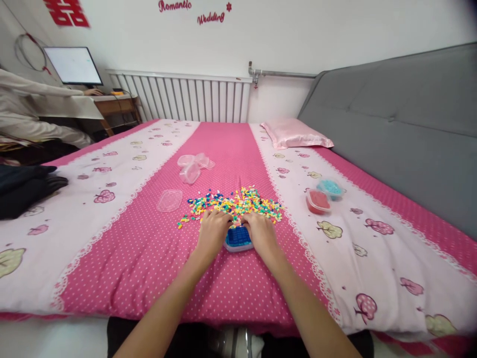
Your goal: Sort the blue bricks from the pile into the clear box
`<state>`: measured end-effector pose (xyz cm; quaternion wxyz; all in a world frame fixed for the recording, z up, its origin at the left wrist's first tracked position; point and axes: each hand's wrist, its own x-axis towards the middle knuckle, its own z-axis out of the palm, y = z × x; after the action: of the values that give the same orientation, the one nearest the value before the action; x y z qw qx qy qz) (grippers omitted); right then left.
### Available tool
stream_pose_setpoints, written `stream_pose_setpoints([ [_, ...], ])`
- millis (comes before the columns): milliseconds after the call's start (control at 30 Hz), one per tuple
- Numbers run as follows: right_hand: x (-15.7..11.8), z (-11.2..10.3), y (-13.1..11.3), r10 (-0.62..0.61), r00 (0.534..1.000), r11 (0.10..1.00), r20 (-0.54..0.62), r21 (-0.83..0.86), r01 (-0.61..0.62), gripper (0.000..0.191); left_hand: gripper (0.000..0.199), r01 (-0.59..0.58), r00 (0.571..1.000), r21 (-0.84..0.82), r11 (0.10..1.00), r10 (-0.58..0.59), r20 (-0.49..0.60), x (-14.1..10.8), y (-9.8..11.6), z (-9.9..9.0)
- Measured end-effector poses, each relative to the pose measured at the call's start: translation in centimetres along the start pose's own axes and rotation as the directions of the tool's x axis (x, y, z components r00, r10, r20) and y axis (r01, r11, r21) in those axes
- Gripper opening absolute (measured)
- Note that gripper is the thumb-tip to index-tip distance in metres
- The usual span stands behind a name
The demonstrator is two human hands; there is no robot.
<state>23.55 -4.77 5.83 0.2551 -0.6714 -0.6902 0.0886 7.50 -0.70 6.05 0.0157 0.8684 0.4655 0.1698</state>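
Observation:
A small clear plastic container (pixel 238 247) sits on the bed in front of me. Dark blue bricks (pixel 238 236) lie in it, packed in rows. My left hand (pixel 214 229) is over the container's left far side, fingers curled together. From the other side, my right hand (pixel 261 231) comes in with its fingers bent inward the same way. Both sets of fingertips nearly meet above the far rim; whatever is between them is too small or hidden. Just beyond spreads a pile of tiny yellow, green, white and blue pieces (pixel 257 201), partly behind my hands.
A flat clear lid (pixel 170 200) lies left of the pile, with several clear containers (pixel 191 171) behind it. To the right are a tub of red pieces (pixel 318 201) and a tub of light blue pieces (pixel 330 188). At far left a person (pixel 22 109) sits by a monitor (pixel 73 65).

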Motion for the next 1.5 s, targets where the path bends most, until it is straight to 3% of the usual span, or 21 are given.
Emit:
stream_pose_setpoints([
  [300, -0.3, 0.0, -1.0, 0.043, 0.999, 0.973, 0.004, -0.228, -0.04, 0.02, 0.016, 0.07, 0.994, -0.056, 0.996, -0.065, 0.091, 0.0, 0.2, -0.4],
  [733, -0.2, 0.1, -1.3, 0.071, 0.997, 0.96, 0.008, -0.273, -0.066, 0.018, 0.017, 0.092, 0.991, -0.075, 0.993, -0.084, 0.106, -0.1, 0.0, 0.2],
  [1233, -0.4, 0.1, -1.3, 0.072, 0.997, 0.978, 0.002, -0.198, -0.07, 0.019, 0.015, 0.059, 0.994, -0.113, 0.992, -0.049, 0.094, -0.1, 0.5, -0.4],
  [1500, -0.7, -0.1, 0.1, 0.085, 0.994, 0.996, -0.075, 0.041, -0.082, 0.02, 0.014, 0.041, 0.999, -0.281, 0.959, -0.041, 0.008, 0.0, 0.2, 0.4],
])
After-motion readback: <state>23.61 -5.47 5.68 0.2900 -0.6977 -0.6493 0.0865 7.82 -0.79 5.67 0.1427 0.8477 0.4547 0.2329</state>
